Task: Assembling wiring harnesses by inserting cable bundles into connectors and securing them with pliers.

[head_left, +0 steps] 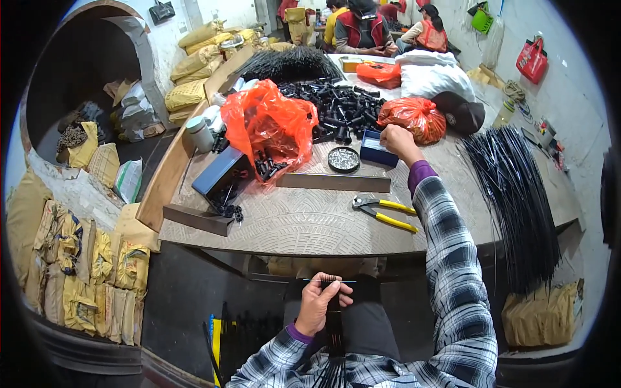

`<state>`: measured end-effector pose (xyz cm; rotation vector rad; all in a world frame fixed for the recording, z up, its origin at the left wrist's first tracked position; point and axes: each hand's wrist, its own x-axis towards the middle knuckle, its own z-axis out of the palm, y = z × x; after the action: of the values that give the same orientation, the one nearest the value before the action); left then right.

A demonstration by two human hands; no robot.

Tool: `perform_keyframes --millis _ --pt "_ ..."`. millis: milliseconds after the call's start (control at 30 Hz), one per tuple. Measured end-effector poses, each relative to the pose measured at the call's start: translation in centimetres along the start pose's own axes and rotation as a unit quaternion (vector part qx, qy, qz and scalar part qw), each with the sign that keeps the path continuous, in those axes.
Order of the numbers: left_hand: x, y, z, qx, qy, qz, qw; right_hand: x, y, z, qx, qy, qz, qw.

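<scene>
Above my lap my left hand (314, 305) is closed, pinching a thin blue rod (350, 282) that lies crosswise. Thin black rods (334, 372) run down from there toward my body; their upper ends are partly hidden by the fingers. My right hand (400, 142) reaches across the table to a small open blue box (376, 156). Its fingers are curled together at the box's right side, and I cannot make out what is between them. Left of the box sits a round black dish (343, 160) of small silvery pieces. Yellow-handled pincers (396, 226) lie nearer me.
Black tubular parts (343, 107) pile up behind an orange-red plastic bag (268, 126). A dark metal bar (333, 182) lies ahead of the pincers. Long black rods (517, 200) overhang the table's right edge. Sacks (84, 271) are stacked at left; people (365, 32) sit beyond.
</scene>
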<state>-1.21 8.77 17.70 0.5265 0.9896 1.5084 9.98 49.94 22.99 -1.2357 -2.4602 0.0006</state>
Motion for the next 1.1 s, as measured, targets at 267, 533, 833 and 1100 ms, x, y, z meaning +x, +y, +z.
perform_keyframes --millis 267,533,833,1100 --pt "0.2 -0.2 0.9 0.022 0.029 0.028 0.999 -6.9 -4.4 -3.7 0.308 0.082 -0.062 0.946" --pt "0.0 -0.3 1.4 -0.006 0.020 0.014 1.000 -26.2 -15.2 -6.2 0.371 -0.001 -0.124 0.920" --pt "-2.3 -0.8 2.6 0.005 0.018 0.017 1.000 -30.3 -15.7 -6.5 0.364 0.050 -0.080 0.927" --pt "-2.5 -0.9 2.9 0.012 0.004 0.011 1.000 -30.6 -16.0 -7.6 0.310 0.053 -0.086 0.945"
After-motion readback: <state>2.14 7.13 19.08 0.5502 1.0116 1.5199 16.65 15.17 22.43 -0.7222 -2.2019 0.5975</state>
